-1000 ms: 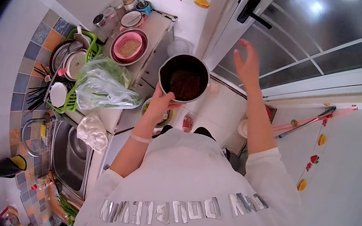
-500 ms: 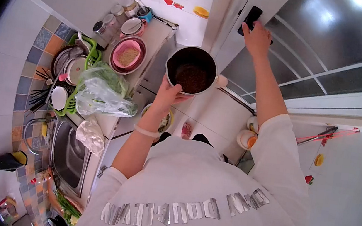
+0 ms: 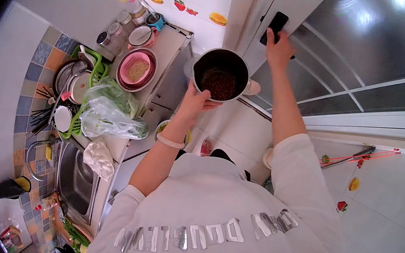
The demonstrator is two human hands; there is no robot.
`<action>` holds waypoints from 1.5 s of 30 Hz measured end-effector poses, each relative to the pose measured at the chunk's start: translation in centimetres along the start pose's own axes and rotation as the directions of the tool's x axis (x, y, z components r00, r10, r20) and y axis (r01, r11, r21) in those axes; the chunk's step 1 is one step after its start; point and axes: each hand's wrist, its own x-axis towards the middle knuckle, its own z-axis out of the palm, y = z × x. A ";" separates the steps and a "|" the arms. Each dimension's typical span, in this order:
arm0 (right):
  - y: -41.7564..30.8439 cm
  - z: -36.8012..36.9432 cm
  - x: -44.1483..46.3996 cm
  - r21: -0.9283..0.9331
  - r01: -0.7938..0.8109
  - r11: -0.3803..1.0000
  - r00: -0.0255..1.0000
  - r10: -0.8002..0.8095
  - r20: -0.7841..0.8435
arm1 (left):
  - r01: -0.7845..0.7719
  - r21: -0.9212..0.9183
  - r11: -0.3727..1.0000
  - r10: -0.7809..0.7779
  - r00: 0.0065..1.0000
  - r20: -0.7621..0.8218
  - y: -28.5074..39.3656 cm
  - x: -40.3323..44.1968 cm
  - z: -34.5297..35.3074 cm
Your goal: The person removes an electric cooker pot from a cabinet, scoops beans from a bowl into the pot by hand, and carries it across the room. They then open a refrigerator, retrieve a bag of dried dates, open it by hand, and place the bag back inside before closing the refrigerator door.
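My left hand (image 3: 196,104) grips the near rim of a dark-lined cooking pot (image 3: 211,62), thumb inside the edge and fingers beneath. Small brown pieces (image 3: 220,84) lie in the bottom of the pot, and a pale pinkish handle (image 3: 253,87) sticks out from its right side. Up at the door, my right hand (image 3: 280,50) is closed round the black door handle (image 3: 277,23). Part of its fingers are hidden behind the handle. The white-framed door (image 3: 369,105) has dark glass panes.
Left on the counter are a pink basket (image 3: 127,72) in a bowl, a plastic bag of greens (image 3: 107,114), a green dish rack (image 3: 73,127) and several jars (image 3: 115,29). A sink (image 3: 93,195) lies nearer. A bowl (image 3: 162,125) sits low beside the cabinet.
My left hand has carried the pot slightly right, closer to the door. My right hand stays on the door handle. The whole view has shifted a little.
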 end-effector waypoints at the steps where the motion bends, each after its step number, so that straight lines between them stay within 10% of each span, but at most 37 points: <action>1: 0.3 0.1 0.1 0.084 -0.035 0.996 0.999 0.034 0.019 | 0.000 -0.004 1.000 0.000 1.000 0.008 -0.1 0.2 0.1; 13: 1.9 2.2 -0.6 0.589 -0.242 0.771 0.970 0.184 0.158 | 0.002 -0.004 1.000 -0.002 1.000 0.000 -1.9 -1.5 -1.7; 21: -1.3 -4.9 -7.7 -0.042 0.158 0.987 0.987 -0.159 -0.037 | 0.007 0.028 1.000 -0.008 0.999 0.031 -1.7 -4.5 -4.0; 27: -5.1 -10.2 -14.5 -0.109 0.271 0.957 0.936 -0.288 -0.203 | 0.083 0.009 0.996 -0.084 0.992 0.098 -2.6 -7.2 -7.5; 33: -13.4 -11.8 -22.3 0.259 0.293 0.920 0.955 -0.297 -0.024 | 0.127 0.055 0.990 -0.132 0.986 0.100 -3.0 -10.6 -10.5; 45: -11.1 -8.9 -30.3 0.114 -0.142 0.983 0.949 0.102 0.300 | 0.171 0.129 0.977 -0.189 0.971 0.143 -4.8 -14.4 -14.6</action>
